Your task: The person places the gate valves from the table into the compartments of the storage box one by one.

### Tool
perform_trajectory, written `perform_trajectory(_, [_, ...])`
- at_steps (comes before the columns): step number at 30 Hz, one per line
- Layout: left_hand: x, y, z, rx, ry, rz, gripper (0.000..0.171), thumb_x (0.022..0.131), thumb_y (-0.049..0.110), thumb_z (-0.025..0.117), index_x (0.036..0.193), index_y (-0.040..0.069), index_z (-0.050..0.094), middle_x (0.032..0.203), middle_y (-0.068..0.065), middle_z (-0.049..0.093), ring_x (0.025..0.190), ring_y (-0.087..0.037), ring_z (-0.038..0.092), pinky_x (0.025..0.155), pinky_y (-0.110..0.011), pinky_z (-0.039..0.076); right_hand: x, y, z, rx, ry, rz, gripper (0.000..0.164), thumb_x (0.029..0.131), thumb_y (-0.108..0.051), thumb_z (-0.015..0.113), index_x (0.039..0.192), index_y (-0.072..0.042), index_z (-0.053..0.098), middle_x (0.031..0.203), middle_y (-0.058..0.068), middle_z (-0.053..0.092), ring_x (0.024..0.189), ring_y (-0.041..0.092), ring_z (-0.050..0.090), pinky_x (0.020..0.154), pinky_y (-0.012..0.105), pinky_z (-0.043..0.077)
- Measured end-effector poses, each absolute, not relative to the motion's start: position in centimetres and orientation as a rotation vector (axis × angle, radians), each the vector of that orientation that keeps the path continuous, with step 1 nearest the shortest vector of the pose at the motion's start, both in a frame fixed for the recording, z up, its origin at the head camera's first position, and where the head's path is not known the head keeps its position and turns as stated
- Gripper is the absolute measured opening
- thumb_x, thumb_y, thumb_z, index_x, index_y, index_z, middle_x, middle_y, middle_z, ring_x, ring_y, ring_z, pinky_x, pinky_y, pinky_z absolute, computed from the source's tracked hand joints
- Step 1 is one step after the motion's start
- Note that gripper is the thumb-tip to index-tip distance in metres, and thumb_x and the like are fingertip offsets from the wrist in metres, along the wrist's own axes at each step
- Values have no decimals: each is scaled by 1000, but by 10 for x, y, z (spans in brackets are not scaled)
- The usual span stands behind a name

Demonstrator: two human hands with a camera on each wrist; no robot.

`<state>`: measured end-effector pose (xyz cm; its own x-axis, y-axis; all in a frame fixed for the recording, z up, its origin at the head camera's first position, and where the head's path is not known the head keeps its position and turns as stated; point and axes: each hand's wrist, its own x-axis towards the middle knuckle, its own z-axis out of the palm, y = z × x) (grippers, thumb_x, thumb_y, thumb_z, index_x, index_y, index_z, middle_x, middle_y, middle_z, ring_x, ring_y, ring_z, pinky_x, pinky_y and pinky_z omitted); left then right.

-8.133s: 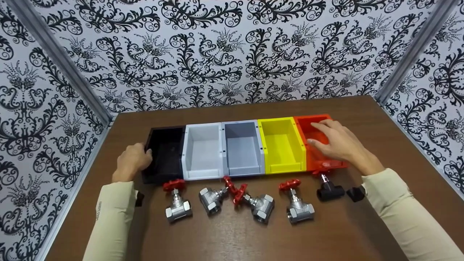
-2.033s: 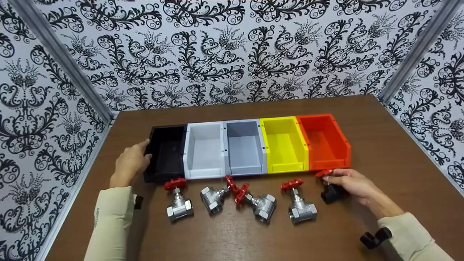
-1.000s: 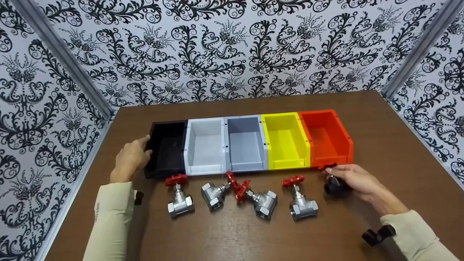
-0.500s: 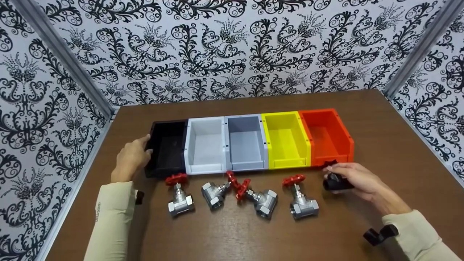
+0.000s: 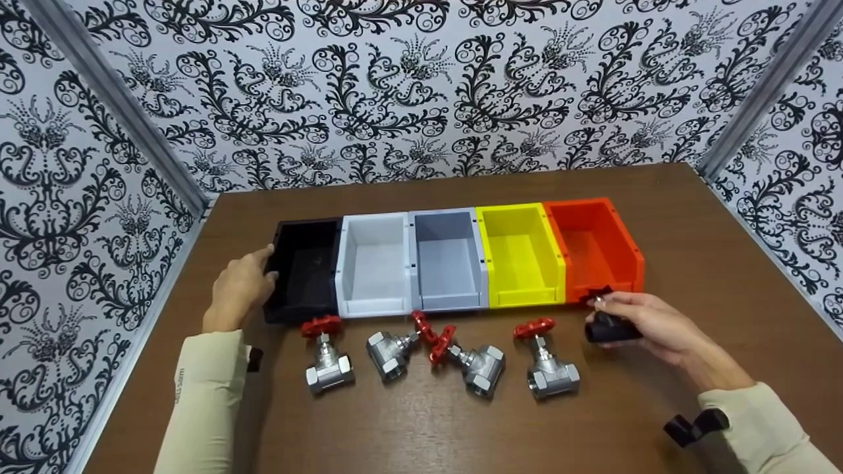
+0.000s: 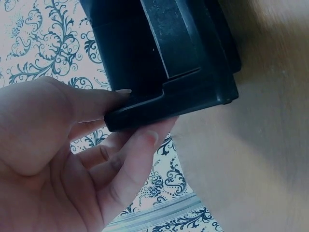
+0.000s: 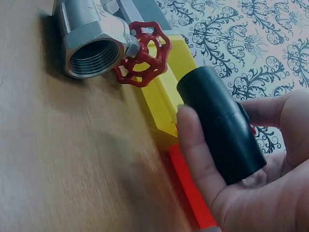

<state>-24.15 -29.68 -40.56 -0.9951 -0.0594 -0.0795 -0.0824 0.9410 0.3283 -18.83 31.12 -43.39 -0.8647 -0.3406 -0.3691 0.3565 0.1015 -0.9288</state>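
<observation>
My left hand (image 5: pixel 241 289) grips the side wall of the black bin (image 5: pixel 303 270), thumb inside and fingers outside, as the left wrist view shows. At the right, in front of the red bin (image 5: pixel 596 250), my right hand (image 5: pixel 658 329) holds a black-bodied valve (image 5: pixel 612 331) by its neck, between thumb and fingers. In the right wrist view the valve's black tube body (image 7: pixel 222 125) lies across the fingers, its handle mostly hidden behind the hand. Just left of it lies a metal valve (image 5: pixel 553 376) with a red handwheel (image 5: pixel 534 327).
White (image 5: pixel 374 263), grey (image 5: pixel 448 263) and yellow bins (image 5: pixel 520 257) stand joined in a row between the black and red ones. More metal valves lie in front: one at left (image 5: pixel 329 372) and two in the middle (image 5: pixel 388 355) with handwheels meeting. Patterned walls (image 5: pixel 421 85) enclose the brown table (image 5: pixel 421 428).
My right hand has left the red bin, taken hold of the black-bodied valve, then raised and tipped it so its tube faces forward. The left hand stays on the black bin.
</observation>
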Motion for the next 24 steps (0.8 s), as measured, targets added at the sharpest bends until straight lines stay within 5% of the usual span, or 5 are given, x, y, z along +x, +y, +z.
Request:
perform_trajectory(18, [-239,-296,-407,-118,3048,544,57,98,17,54,152,8,39,141,-33,47,111,-55,55,84,-65,45,-195,312,-419,60,2048,-1744,36,101,-35,56,127,-10,63,108,-1,73,99,17,63,90,28,52])
perform_trajectory(24, [-239,-296,-408,-125,3068,546,56,97,17,55,151,8,40,140,-33,48,107,-56,57,83,-65,46,-203,313,-413,44,2118,-1744,32,101,-36,56,121,-12,64,105,-4,74,98,13,64,87,24,52])
